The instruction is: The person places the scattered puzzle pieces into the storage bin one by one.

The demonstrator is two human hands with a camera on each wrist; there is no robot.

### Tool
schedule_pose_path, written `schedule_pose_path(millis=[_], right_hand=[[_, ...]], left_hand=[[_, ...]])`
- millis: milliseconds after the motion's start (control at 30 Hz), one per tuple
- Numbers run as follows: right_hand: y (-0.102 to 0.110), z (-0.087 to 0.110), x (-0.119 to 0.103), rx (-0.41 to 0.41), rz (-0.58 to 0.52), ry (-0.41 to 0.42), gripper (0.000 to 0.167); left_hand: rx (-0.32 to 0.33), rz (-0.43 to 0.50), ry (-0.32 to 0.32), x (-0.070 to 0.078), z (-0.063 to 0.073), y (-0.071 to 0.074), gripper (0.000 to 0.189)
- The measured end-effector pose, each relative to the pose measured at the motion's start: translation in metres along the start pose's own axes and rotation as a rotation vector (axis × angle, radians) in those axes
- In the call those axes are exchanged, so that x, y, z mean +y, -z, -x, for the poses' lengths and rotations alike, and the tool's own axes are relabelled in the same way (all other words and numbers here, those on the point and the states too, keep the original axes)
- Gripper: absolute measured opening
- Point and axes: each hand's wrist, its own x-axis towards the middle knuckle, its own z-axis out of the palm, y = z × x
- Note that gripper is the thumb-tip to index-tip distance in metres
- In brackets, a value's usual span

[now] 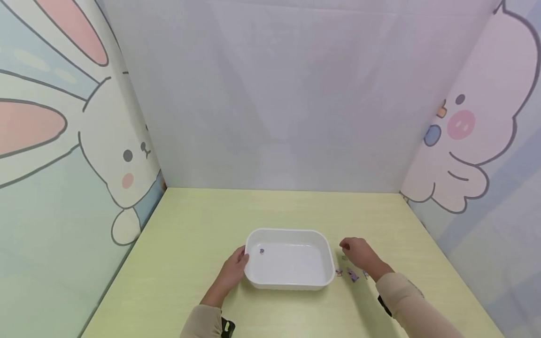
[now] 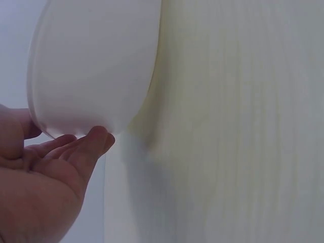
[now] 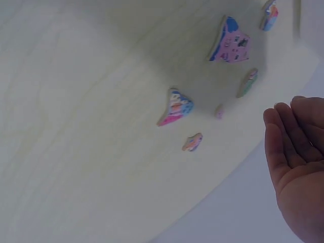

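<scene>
My left hand (image 1: 234,270) grips the left end of a white rectangular tray (image 1: 289,286), thumb at the rim and fingers against the outer wall. In the left wrist view, the fingertips (image 2: 98,136) press the side of the tray (image 2: 96,66). One small printed piece (image 1: 262,251) lies inside it. Right of the tray, my right hand (image 1: 359,251) hovers over the table with fingers bent together; I cannot tell whether they pinch anything. Below it lie several irregular, colourfully printed pieces, among them a purple one (image 3: 234,46) and a pink-and-blue one (image 3: 175,108).
Smaller pieces, such as an orange one (image 3: 192,142) and a green one (image 3: 248,82), lie around the larger ones. The pale yellow-green table (image 1: 203,211) meets a plain grey back wall (image 1: 270,103). Side panels carry a printed rabbit (image 1: 114,155) and a white cartoon figure (image 1: 486,126).
</scene>
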Motion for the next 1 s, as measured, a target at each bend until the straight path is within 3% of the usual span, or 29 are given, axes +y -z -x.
schedule_pose_path(millis=[100, 533, 1000], right_hand=[[-0.003, -0.001, 0.005, -0.014, 0.006, -0.015, 0.017], [-0.005, -0.002, 0.015, -0.063, 0.068, 0.088, 0.013], [-0.004, -0.006, 0.019, -0.101, 0.077, 0.091, 0.016]], left_hand=[[0.002, 0.0, 0.002, 0.0, -0.001, 0.0, 0.046], [0.016, 0.001, 0.013, 0.001, -0.001, -0.002, 0.047], [0.012, -0.007, -0.011, 0.0, 0.001, -0.001, 0.046]])
